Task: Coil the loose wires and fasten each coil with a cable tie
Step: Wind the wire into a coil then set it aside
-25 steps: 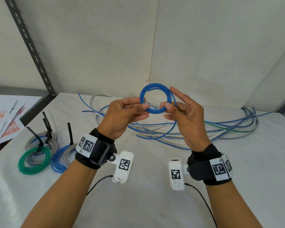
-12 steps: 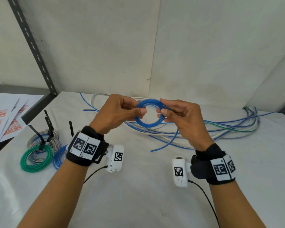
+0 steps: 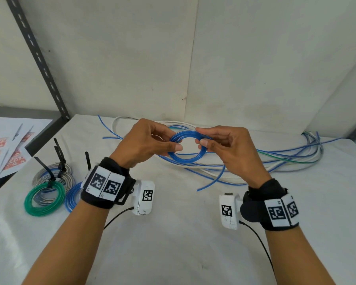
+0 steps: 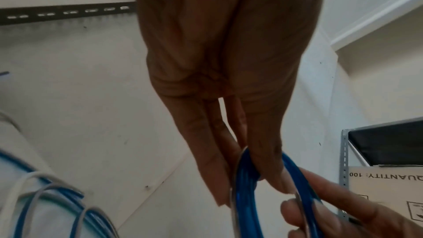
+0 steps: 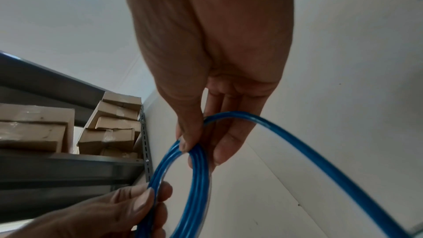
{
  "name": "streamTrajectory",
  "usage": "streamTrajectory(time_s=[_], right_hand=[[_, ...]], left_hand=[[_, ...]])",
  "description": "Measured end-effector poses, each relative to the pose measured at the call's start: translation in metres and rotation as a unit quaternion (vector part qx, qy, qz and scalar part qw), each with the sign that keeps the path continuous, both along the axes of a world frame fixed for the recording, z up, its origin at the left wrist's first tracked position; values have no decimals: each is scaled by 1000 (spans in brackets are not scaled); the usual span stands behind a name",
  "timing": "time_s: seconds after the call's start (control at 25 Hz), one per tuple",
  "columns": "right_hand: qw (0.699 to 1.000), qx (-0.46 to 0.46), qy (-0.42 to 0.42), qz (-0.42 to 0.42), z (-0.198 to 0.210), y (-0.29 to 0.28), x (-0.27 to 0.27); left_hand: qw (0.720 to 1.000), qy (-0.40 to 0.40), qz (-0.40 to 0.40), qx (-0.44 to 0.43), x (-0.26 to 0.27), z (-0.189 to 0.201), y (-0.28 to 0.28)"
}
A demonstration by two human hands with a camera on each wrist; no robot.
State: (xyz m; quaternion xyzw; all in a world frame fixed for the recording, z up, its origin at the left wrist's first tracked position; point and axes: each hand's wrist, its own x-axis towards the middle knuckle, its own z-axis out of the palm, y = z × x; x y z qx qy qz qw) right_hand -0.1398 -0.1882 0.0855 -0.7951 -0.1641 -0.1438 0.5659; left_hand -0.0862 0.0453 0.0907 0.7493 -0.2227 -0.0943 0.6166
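Note:
A small blue wire coil (image 3: 186,158) is held above the white table between both hands. My left hand (image 3: 152,142) pinches its left side with thumb and fingers; the blue coil (image 4: 245,187) shows under those fingers in the left wrist view. My right hand (image 3: 220,145) pinches the right side, and the coil (image 5: 196,160) runs under its thumb. A loose blue tail (image 3: 212,182) hangs from the coil to the table. Behind lies a pile of loose blue, white and green wires (image 3: 275,161).
Tied coils lie at the left: a green coil (image 3: 44,197), a grey coil (image 3: 53,177) and a blue coil (image 3: 72,197), with black cable ties (image 3: 59,159) sticking up. Printed sheets (image 3: 4,149) lie far left beside a dark shelf upright (image 3: 39,58). Cardboard boxes (image 5: 109,124) sit on shelving.
Both hands have lowered the blue coil toward the table and tipped it from upright to nearly flat. The grips shifted to opposite sides of the ring.

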Motion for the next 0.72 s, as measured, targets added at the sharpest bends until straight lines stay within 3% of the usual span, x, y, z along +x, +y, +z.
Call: streamTrajectory(time_s=[0.16,0.72], right_hand=[[1000,17,2,2,-1,2,0],[998,51,-22,-29,0,14,-3]], left_hand=[[999,29,-26,-31,-4,1,-1],[991,47,3,-125,-3,4,-3]])
